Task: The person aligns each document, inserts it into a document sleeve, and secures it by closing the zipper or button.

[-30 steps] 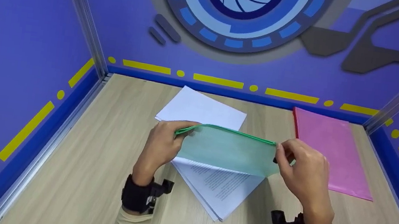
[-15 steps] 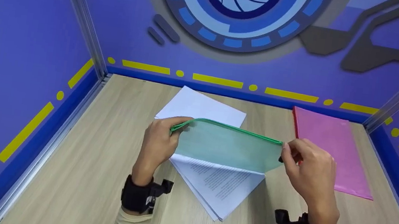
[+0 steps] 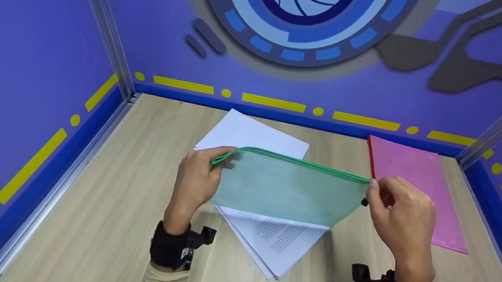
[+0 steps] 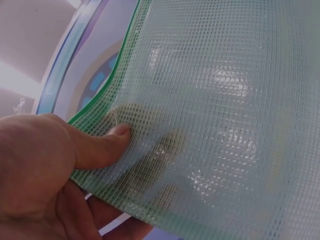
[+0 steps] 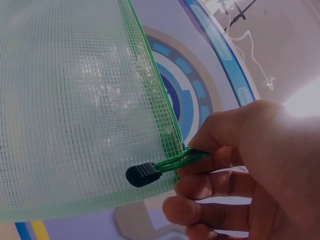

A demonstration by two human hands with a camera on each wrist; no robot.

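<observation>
The left hand (image 3: 195,177) pinches the left end of the one green mesh pouch (image 3: 286,187), held above the table (image 3: 114,220) and two paper stacks (image 3: 273,246), which looks light, floppy and slippery, while the right hand (image 3: 402,224) pinches its zipper cord (image 5: 177,161), and one pink folder (image 3: 413,182) lies right.

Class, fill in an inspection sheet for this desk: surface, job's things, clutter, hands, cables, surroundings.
Surface: pale wood desk.
Job's things: green mesh zip pouch held up above a printed paper stack.
Clutter: white sheets behind; pink folder at right.
Hands: left hand pinches the pouch's left end; right hand pinches its green zip cord, black tab hanging free.
Cables: nothing seen on the desk.
Surroundings: purple walls, yellow dashes.
</observation>
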